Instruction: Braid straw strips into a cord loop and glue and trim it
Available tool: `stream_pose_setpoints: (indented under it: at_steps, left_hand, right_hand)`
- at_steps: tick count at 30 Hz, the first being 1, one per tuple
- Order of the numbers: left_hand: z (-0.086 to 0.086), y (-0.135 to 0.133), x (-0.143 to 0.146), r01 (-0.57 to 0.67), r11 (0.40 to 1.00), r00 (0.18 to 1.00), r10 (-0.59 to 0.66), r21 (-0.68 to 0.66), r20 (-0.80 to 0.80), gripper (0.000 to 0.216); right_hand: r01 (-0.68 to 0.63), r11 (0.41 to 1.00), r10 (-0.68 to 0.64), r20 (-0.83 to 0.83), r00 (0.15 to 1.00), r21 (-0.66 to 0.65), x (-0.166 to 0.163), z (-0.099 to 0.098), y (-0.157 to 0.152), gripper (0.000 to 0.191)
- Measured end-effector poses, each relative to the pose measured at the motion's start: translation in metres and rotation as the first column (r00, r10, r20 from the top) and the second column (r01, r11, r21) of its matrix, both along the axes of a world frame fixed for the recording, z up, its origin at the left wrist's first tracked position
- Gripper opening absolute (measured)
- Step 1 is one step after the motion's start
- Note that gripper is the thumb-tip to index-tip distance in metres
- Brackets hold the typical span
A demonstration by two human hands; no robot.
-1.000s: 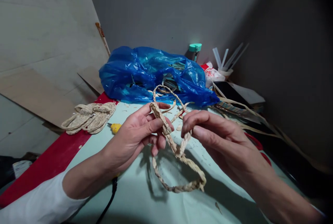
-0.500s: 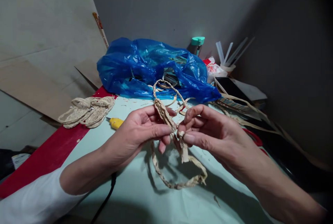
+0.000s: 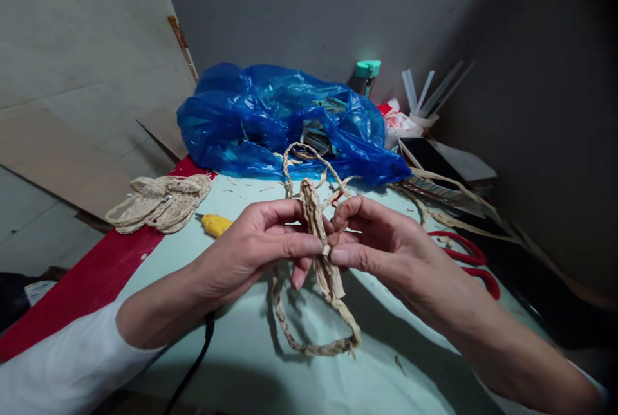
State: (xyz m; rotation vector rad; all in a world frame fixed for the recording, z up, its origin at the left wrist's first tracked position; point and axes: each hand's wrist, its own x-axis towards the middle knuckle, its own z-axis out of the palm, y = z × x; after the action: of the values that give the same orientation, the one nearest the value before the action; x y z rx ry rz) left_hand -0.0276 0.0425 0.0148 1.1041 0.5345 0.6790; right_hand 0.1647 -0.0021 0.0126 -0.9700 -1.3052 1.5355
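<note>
Between my hands, over the pale green table, is a folded bundle of braided straw cord (image 3: pixel 313 212). My left hand (image 3: pixel 270 241) pinches the bundle's middle between thumb and fingers. From the other side my right hand (image 3: pixel 381 238) grips the same cord just below, its thumb tip almost meeting the left thumb. A flat frayed end (image 3: pixel 332 283) hangs under the thumbs. One loop of the braid (image 3: pixel 316 347) droops toward the table, and another curves up behind the bundle. The fingertips behind the cord are partly hidden.
A blue plastic bag (image 3: pixel 226 112) lies at the back. To the left are coiled braids (image 3: pixel 161 202) and a yellow-bodied tool (image 3: pixel 215 224) with a cable below my left arm. Red-handled scissors (image 3: pixel 476 254), loose straw strips and a cup of clear sticks (image 3: pixel 425 120) are on the right.
My right hand has moved slightly left, bringing the flat cord end against the bundle. The bundle now stands more upright, and the lower loop has swung left. More of the scissors shows.
</note>
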Motion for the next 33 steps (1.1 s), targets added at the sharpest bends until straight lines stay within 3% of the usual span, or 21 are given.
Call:
stream_pose_setpoints:
  at_steps: [7,14,19,24,27,29,33]
  left_hand:
    - [-0.002,0.004,-0.003,0.074,0.997,0.997,-0.074,-0.028,0.008,0.022]
    - [-0.001,0.001,-0.002,-0.015,1.000,0.999,0.015,-0.001,-0.036,0.011]
    - [0.000,0.007,-0.004,-0.087,0.996,0.996,0.086,-0.028,-0.013,0.015]
    - [0.005,0.011,-0.009,-0.059,0.998,0.998,0.059,-0.022,-0.012,0.013]
    - [0.013,0.014,-0.014,-0.059,0.998,0.998,0.059,0.010,0.015,0.011]
    - [0.018,0.017,-0.018,-0.108,0.993,0.994,0.107,0.039,0.040,0.011]
    - [0.024,0.024,-0.025,-0.207,0.974,0.976,0.199,0.094,0.088,0.013]
  right_hand:
    - [-0.015,1.000,0.015,0.034,0.999,-0.001,0.000,-0.002,-0.003,0.016]
    - [-0.071,0.997,0.073,0.088,0.993,-0.028,0.000,0.005,-0.002,0.015]
    - [0.018,1.000,-0.018,0.066,0.998,0.000,0.009,0.005,0.004,0.013]
    - [-0.043,0.999,0.037,0.254,0.966,0.018,0.031,0.010,0.013,0.009]
    - [-0.156,0.987,0.119,0.449,0.886,0.048,0.037,0.007,0.016,0.011]
    - [-0.263,0.960,0.149,0.627,0.765,0.092,0.034,0.000,0.016,0.012]
    - [-0.384,0.889,-0.030,0.867,0.498,0.252,0.017,-0.016,0.012,0.019]
